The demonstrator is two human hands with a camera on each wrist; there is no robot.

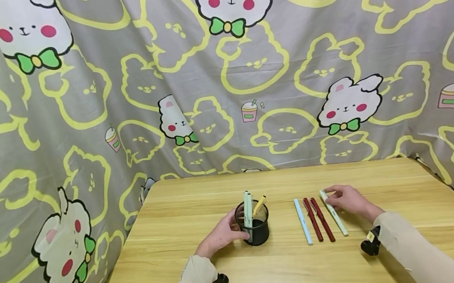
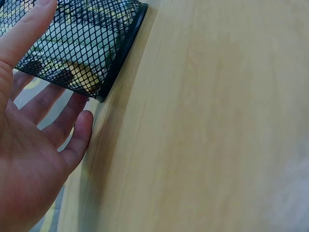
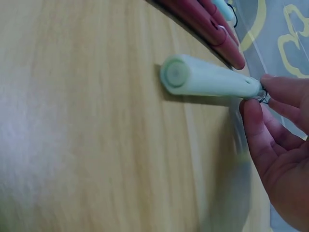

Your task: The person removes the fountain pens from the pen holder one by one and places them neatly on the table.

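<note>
A black mesh pen holder (image 1: 253, 228) (image 2: 82, 43) stands on the wooden table (image 1: 281, 270) with pale green and yellow pens upright in it. My left hand (image 1: 227, 233) (image 2: 34, 125) holds its left side, thumb against the mesh and fingers reaching round behind. To the right, several pens lie side by side: a light blue pen (image 1: 302, 222), two dark red pens (image 1: 318, 220) (image 3: 207, 21), and a pale green pen (image 1: 333, 213) (image 3: 207, 77). My right hand (image 1: 347, 199) (image 3: 260, 104) pinches the pale green pen near its far end, and the pen still lies on the table.
A grey cloth (image 1: 219, 89) printed with yellow and white bunnies hangs behind and on both sides of the table. Bare wood lies in front of the holder and the pens, toward the near edge. A black wrist camera mount (image 1: 371, 242) sits on my right sleeve.
</note>
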